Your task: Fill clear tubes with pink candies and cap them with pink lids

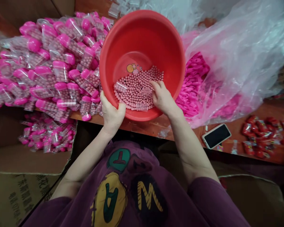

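Filling: my left hand (112, 113) has its grip closed on the red basin (142, 14), and my right hand (162, 99) seemingly pinches a vial (146, 93) among the beads (133, 96); scoop gently next.

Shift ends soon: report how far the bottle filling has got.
Done: a big pile of filled, pink-capped bottles beside the red basin. In hand: left hand grips its rim, right hand is in the pink beads. Left: those beads, plus a bag of loose pink caps.

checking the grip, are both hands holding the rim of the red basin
No, only the left hand grips the red basin rim; the right hand rests inside on the pink beads.
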Action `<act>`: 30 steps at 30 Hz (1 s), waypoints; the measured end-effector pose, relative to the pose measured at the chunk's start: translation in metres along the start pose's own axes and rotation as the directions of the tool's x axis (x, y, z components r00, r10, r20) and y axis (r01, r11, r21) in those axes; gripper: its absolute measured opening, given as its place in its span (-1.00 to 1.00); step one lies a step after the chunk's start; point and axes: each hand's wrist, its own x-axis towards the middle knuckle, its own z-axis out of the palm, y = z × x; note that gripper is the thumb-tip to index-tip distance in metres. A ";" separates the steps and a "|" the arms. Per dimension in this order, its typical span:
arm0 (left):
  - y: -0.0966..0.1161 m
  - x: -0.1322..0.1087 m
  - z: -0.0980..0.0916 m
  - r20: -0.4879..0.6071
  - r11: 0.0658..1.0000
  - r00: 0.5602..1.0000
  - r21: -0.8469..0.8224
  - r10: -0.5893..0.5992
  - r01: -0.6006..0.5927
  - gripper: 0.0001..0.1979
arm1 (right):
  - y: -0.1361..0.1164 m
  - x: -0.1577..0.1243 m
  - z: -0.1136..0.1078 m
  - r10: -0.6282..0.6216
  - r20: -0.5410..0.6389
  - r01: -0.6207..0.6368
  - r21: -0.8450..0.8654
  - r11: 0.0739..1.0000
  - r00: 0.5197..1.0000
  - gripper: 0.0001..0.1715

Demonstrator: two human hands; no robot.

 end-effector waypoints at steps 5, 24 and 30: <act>0.003 0.000 0.000 0.027 0.999 0.999 -0.023 -0.029 0.030 -0.03 | 0.009 0.004 -0.007 -0.211 0.213 0.231 -0.072 0.970 0.954 -0.37; 0.013 -0.001 0.001 0.043 1.000 0.999 -0.012 -0.026 0.026 -0.09 | -0.007 0.027 -0.013 0.012 0.119 0.038 -0.412 0.910 0.993 -0.44; 0.014 -0.001 0.001 0.026 1.000 0.999 0.001 -0.024 0.024 -0.10 | -0.009 0.029 0.008 -0.135 0.242 0.153 -0.056 0.987 0.961 -0.54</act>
